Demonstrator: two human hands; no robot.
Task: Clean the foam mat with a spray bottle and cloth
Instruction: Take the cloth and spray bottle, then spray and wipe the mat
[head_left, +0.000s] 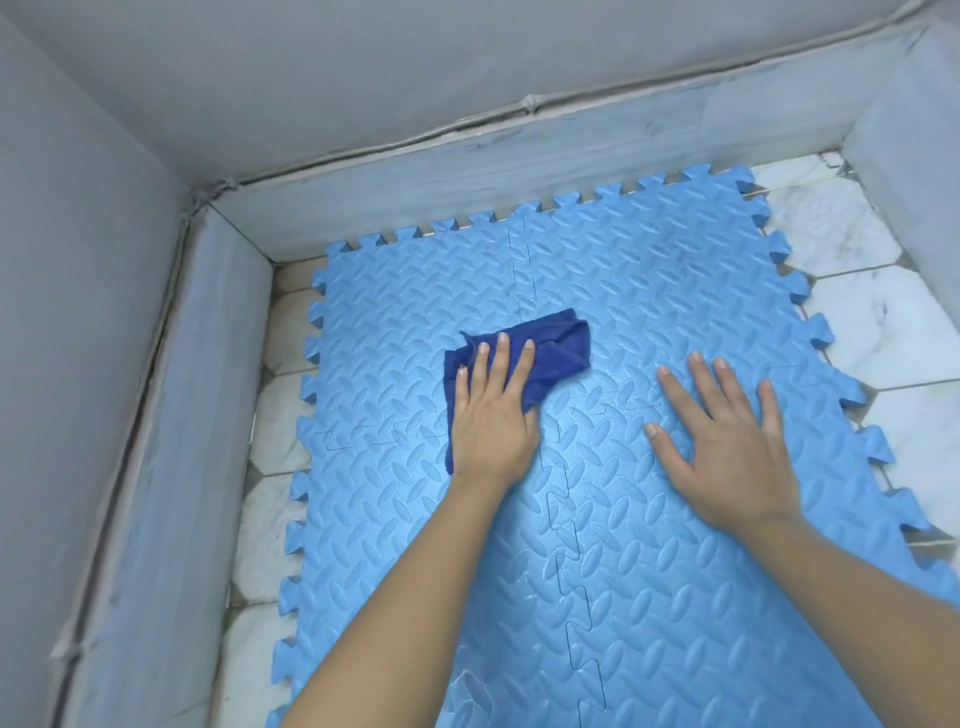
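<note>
On the floor in front of you lies the foam mat (649, 291), a set of light blue interlocking tiles with a raised weave pattern, pushed close to the grey skirting (467, 171) at the far side and leaving strips of pale marble-look floor tile (883, 312) bare to either side. Your left hand (491, 415) is pressed flat on the dark blue cloth (556, 348), fingers extended and only slightly apart, palm bearing down rather than gripping; that flat hold spreads pressure over the bunched fabric so it drags across the embossed surface instead of rolling up. The cloth sits near the middle of the mat, just left of the toothed seam (527, 280) that runs front to back, with a crumpled fold poking out beyond your fingertips toward the seam. Your right hand (727, 447) rests on the neighbouring tile, holding nothing, fingers splayed wide and flat; placed there, it most likely serves to brace your weight and pin the light tiles so they do not slide or pull apart at the joints while you wipe. No spray bottle shows anywhere in view, so you appear to be in the wiping step. I cannot tell from the sheen alone which parts are wet.
</note>
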